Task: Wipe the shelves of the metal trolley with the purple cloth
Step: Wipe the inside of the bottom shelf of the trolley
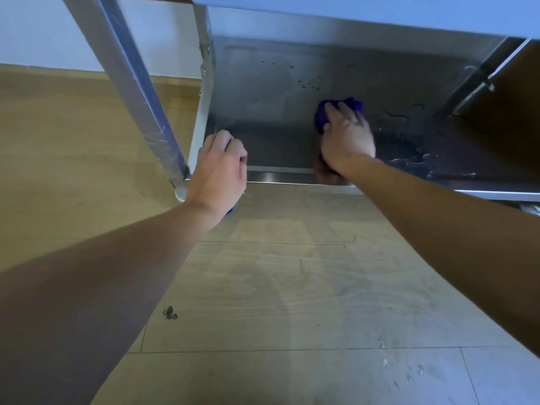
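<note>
Purple cloth (320, 116): lay bunched on lower shelf (263, 112), mid-width, near front edge.
Right hand (347, 138): pressed it down, fingers spread flat on top.
Left hand (219, 168): gripped front edge near left corner, fingers curled over.
Water (409, 152): pooled just right of cloth.
Stroke: seemingly called for firm overlapping passes rightward through water, shelf braced.

The lower shelf (263, 121) of the metal trolley is a shallow steel tray with a raised rim; the purple cloth (354, 104) lies bunched on it right of the middle, pressed under the right hand (347, 138); water drops (409, 159) sit on the steel right of the cloth; the left hand (219, 168) grips the front rim; the trolley's foot (181, 194) stands on the wooden floor (292, 287), which bears a dark stain (170, 313) and pale splashes (409, 372).
</note>
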Tool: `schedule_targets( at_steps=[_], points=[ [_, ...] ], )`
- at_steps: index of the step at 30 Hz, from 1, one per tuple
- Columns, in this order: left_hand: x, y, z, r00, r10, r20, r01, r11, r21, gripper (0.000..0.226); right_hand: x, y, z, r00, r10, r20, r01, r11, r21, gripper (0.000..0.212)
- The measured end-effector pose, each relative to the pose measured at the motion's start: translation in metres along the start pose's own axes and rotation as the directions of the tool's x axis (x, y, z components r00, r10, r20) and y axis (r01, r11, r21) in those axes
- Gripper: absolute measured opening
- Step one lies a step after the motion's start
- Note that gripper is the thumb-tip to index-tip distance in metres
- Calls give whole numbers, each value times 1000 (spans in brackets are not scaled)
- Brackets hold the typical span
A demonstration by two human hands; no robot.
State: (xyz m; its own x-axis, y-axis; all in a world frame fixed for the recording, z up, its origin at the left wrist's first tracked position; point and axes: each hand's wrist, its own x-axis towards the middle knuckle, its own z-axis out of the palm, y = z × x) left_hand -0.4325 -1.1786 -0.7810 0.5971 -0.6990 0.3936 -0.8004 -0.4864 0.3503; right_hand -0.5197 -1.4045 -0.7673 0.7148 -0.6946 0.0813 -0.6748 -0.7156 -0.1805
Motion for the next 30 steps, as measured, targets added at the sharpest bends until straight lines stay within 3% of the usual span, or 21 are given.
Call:
schedule_targets(
  at_steps=[2,4,7,9,10,12,14,15,18,21,26,28,30],
  points=[
    [-2,0,1,1000,20,11,-21,999,31,18,-7,-33,6,977,-214,17,214,977,15,51],
    [-4,0,1,1000,26,6,-27,998,56,18,-10,-63,9,900,-431,62,428,902,50,50],
    [-5,0,0,999,32,8,-33,997,63,19,4,-76,5,808,-572,143,550,819,166,46],
    [-5,0,-2,999,42,28,-44,997,64,21,21,-64,-1,827,-543,150,513,836,195,46],
    [-4,0,-4,998,44,39,-47,997,65,22,29,-54,-3,871,-474,129,448,874,188,46],
    [-2,-1,-6,997,58,42,-62,994,88,22,39,-30,-3,972,-229,59,218,963,159,46],
    [5,-3,-8,997,74,38,-78,991,110,19,35,-17,2,1000,-8,22,5,994,110,49],
    [10,-5,-9,997,69,36,-73,992,107,17,29,-17,5,1000,28,2,-28,997,78,50],
    [25,-10,-8,1000,7,26,-10,996,90,11,17,-37,11,985,-170,-40,173,979,105,49],
    [30,-11,-1,998,-39,45,32,989,144,13,15,-59,16,903,-427,-35,426,887,180,44],
    [28,-11,1,994,-81,70,69,984,162,26,49,-64,12,799,-599,53,580,791,195,43],
    [27,-9,-1,992,-97,85,83,984,159,35,72,-57,7,796,-599,86,575,793,199,43],
    [26,-8,-1,990,-108,90,92,983,158,38,91,-52,9,919,-394,20,382,901,205,43]
  ],
)
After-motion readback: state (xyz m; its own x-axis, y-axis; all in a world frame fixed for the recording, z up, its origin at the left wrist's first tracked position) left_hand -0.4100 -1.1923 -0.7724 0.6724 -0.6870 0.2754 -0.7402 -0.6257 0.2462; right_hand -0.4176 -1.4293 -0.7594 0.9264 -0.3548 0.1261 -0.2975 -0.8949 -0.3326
